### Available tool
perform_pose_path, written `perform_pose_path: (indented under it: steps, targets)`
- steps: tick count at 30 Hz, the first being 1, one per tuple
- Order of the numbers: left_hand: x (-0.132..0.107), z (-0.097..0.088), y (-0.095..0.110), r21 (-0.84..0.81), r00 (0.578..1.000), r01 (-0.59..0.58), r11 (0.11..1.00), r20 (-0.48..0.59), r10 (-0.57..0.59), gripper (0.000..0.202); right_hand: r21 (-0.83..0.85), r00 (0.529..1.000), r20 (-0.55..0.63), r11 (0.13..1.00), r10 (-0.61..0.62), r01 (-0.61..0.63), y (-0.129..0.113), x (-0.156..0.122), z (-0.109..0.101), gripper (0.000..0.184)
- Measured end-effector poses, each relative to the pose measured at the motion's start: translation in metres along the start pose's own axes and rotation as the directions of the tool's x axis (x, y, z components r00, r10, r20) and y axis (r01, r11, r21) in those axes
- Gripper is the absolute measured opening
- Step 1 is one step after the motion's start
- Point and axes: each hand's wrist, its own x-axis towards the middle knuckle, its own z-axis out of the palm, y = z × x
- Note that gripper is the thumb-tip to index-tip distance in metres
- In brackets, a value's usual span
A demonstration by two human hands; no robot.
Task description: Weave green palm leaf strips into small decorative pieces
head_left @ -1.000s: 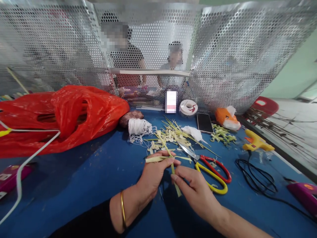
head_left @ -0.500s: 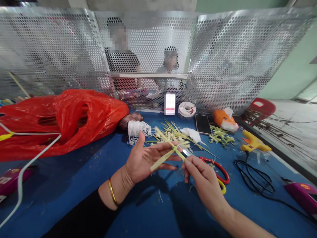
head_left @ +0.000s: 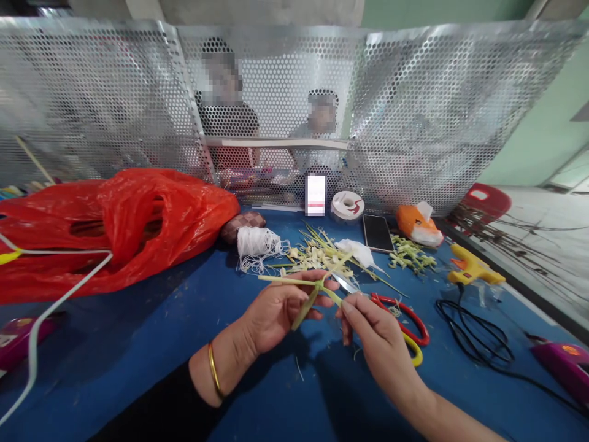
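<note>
Between my hands is a small crossed, knotted piece of pale green plant strips (head_left: 319, 286), several ends sticking out. My right hand (head_left: 375, 325) is closed, with one strip end pinched between thumb and forefinger. My left hand (head_left: 276, 313), wearing a gold bangle, is half curled around the other side. Its fingers lie behind the crossing and its thumb is against the downward strip; how firmly it grips cannot be told. Just beyond and beside my right hand lie scissors (head_left: 409, 316) with red and yellow handles, partly hidden by that hand.
Cut plant pieces (head_left: 317, 252), white string (head_left: 257, 241) and a ribbon roll (head_left: 348, 205) lie behind. Rightward are a phone (head_left: 378, 233), tissue pack (head_left: 419, 224) and yellow glue gun (head_left: 476, 264) with black cable. A red plastic bag (head_left: 184, 215) fills the left; a perforated metal screen (head_left: 276, 80) stands behind, people beyond it.
My left hand has gone from a flat, spread palm to half curled, its thumb moving in to the strips. The strips have turned, one end now pointing left. My right hand keeps its pinch.
</note>
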Motion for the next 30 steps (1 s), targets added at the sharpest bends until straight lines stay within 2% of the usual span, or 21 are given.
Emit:
perform_pose_path:
  steps: [2,4,6,8,10,13,15,16,18,20,22,24,27,29,30]
  targets:
    - [-0.001,0.002,0.000,0.054,1.000,-0.008,0.999,-0.021,0.009,0.038,-0.066,1.000,0.024,0.998,-0.002,0.003,0.000,0.000,0.000,0.033]
    - [-0.001,0.005,-0.001,0.128,0.995,-0.010,0.992,-0.093,0.022,0.033,-0.171,0.997,0.070,0.985,-0.023,0.035,-0.001,-0.001,0.001,0.032]
    - [-0.001,0.007,-0.003,0.209,0.979,-0.012,0.978,-0.197,0.055,0.027,-0.298,0.989,0.125,0.947,-0.082,0.116,-0.002,-0.002,0.001,0.032]
    - [0.000,0.009,-0.006,0.275,0.963,0.000,0.961,-0.260,0.074,0.026,-0.412,0.966,0.159,0.875,-0.205,0.254,-0.004,-0.004,0.000,0.028]
    - [0.000,0.010,-0.008,0.332,0.958,0.032,0.943,-0.280,0.066,0.028,-0.491,0.919,0.151,0.780,-0.363,0.389,-0.006,-0.005,-0.002,0.018]
    - [-0.003,0.014,-0.011,0.433,0.969,0.095,0.897,-0.247,0.017,0.028,-0.573,0.814,0.110,0.633,-0.570,0.521,-0.009,-0.007,-0.009,0.006]
    - [-0.006,0.019,-0.012,0.510,0.975,0.146,0.848,-0.218,-0.037,0.023,-0.617,0.764,0.111,0.558,-0.636,0.555,-0.011,-0.007,-0.013,0.010]
    - [-0.009,0.021,-0.014,0.553,0.976,0.176,0.814,-0.205,-0.071,0.019,-0.626,0.753,0.122,0.538,-0.647,0.564,-0.012,-0.007,-0.013,0.014]
    - [-0.014,0.026,-0.017,0.645,0.978,0.208,0.735,-0.161,-0.135,0.011,-0.599,0.769,0.164,0.557,-0.617,0.575,-0.013,-0.007,-0.012,0.022]
    - [-0.020,0.028,-0.023,0.715,0.980,0.176,0.677,-0.065,-0.186,0.013,-0.523,0.817,0.209,0.644,-0.538,0.558,-0.013,-0.007,-0.009,0.025]
    - [-0.024,0.028,-0.031,0.723,0.973,0.165,0.671,-0.008,-0.230,0.013,-0.437,0.865,0.251,0.746,-0.435,0.502,-0.013,-0.007,-0.005,0.014]
    - [-0.026,0.026,-0.038,0.711,0.974,0.163,0.684,-0.007,-0.225,0.011,-0.379,0.895,0.273,0.815,-0.354,0.438,-0.012,-0.007,-0.001,0.006]
    - [-0.024,0.023,-0.043,0.731,0.973,0.179,0.658,-0.034,-0.227,0.010,-0.346,0.903,0.257,0.840,-0.345,0.419,-0.012,-0.008,0.000,0.019]
    - [-0.019,0.022,-0.041,0.727,0.967,0.218,0.651,-0.074,-0.242,0.017,-0.359,0.878,0.217,0.802,-0.426,0.477,-0.013,-0.009,0.000,0.019]
    - [-0.016,0.021,-0.039,0.706,0.965,0.242,0.666,-0.103,-0.242,0.020,-0.379,0.851,0.211,0.762,-0.482,0.525,-0.014,-0.009,-0.001,0.017]
